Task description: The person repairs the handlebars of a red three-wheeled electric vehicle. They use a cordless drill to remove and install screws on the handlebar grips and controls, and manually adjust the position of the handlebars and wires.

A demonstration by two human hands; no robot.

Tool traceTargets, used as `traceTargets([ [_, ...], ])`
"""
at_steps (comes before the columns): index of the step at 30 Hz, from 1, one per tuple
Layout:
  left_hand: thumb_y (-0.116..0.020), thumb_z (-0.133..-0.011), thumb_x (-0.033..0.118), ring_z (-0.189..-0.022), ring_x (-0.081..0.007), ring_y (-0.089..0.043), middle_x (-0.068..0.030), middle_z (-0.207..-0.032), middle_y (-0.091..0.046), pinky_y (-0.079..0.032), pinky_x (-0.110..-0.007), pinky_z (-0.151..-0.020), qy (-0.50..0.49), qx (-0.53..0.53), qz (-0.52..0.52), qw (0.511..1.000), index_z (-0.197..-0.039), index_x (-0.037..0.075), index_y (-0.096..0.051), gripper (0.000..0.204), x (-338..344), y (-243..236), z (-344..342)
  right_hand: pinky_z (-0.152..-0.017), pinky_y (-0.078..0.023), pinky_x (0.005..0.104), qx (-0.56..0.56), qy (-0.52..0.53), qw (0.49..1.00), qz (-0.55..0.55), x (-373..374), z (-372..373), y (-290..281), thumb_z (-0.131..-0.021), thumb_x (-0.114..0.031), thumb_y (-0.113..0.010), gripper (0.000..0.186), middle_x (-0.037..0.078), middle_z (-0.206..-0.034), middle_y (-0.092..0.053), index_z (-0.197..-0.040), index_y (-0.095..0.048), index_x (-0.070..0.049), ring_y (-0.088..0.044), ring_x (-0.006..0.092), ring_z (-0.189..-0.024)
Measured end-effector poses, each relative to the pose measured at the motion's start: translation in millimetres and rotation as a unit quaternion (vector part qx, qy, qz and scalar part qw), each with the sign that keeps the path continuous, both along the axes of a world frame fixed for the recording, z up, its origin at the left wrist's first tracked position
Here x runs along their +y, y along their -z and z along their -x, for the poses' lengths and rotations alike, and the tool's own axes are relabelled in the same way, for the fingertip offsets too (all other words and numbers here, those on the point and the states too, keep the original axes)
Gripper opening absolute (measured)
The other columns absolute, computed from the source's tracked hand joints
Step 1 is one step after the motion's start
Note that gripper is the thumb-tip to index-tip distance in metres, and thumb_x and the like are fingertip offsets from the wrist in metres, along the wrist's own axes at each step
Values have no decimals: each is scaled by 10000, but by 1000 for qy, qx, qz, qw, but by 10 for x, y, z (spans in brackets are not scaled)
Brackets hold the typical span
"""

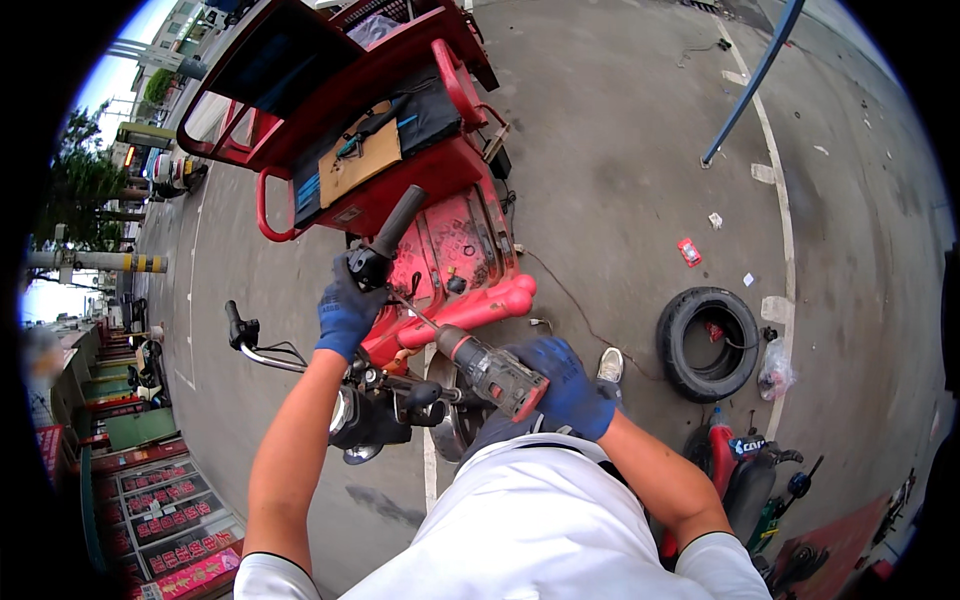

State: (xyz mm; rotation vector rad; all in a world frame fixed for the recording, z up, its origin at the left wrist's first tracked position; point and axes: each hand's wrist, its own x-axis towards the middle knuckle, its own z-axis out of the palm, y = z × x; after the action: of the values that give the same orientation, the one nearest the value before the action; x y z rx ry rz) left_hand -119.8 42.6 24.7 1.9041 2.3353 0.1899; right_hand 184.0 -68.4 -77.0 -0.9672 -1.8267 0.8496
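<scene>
Seat (432, 112): ahead, beyond the handlebar grip (402, 218).
Cardboard (365, 173): flat on the seat, tools (350, 147) lying on top.
Switch housing (370, 267): at the grip's near end, left hand (349, 306) on it.
Drill (488, 368): in right hand (565, 383), right of left hand, bit (420, 315) toward the housing.
Second grip (233, 313): left of left hand.
Tyre (675, 345): on the ground (600, 200), right of right hand.
Plastic bag (775, 372): just right of tyre.
Post (755, 80): ahead of tyre.
</scene>
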Motion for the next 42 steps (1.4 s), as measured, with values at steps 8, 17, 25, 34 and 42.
traceTargets([
  [8, -796, -679, 280, -938, -446, -639, -222, -1007, -676, -521, -487, -773, -4, -75, 31, 997, -1251, 117, -436, 696, -13, -71, 83, -821, -438, 431, -47, -66, 996, 39, 3, -21, 73, -635, -235, -802, 579, 114, -981, -601, -1153, -586, -91, -567, 340, -902],
  [17, -797, -678, 262, -903, -449, -641, -225, -972, -675, -515, -509, -753, -12, -65, 44, 997, -1224, 116, -420, 680, -11, -30, 48, -810, -454, 404, -62, -109, 991, 46, 29, -107, -82, -636, -253, -803, 586, 131, -1001, -602, -1148, -596, -58, -572, 322, -922],
  [25, -813, -665, 231, -947, -430, -640, -229, -1009, -668, -512, -488, -787, 1, -97, 18, 995, -1236, 102, -455, 685, 6, -29, 42, -847, -435, 424, -79, -76, 994, 7, 63, -104, -38, -636, -229, -807, 637, 121, -1009, -590, -1211, -577, -82, -559, 332, -944],
  [34, -826, -648, 280, -923, -418, -656, -214, -995, -682, -518, -469, -753, -6, -49, 28, 998, -1228, 73, -477, 708, 23, -53, 22, -880, -454, 405, -63, -56, 996, 1, 15, -78, 147, -721, -201, -730, 567, 96, -1042, -611, -1253, -562, -99, -588, 281, -963],
  [42, -803, -674, 269, -903, -452, -645, -253, -977, -670, -511, -493, -749, 32, -30, 14, 999, -1239, 51, -433, 710, 5, -72, -2, -865, -466, 417, 70, -102, 986, 113, -95, 80, 551, -712, -235, -770, 586, 140, -1083, -622, -1240, -573, -75, -593, 329, -979],
])
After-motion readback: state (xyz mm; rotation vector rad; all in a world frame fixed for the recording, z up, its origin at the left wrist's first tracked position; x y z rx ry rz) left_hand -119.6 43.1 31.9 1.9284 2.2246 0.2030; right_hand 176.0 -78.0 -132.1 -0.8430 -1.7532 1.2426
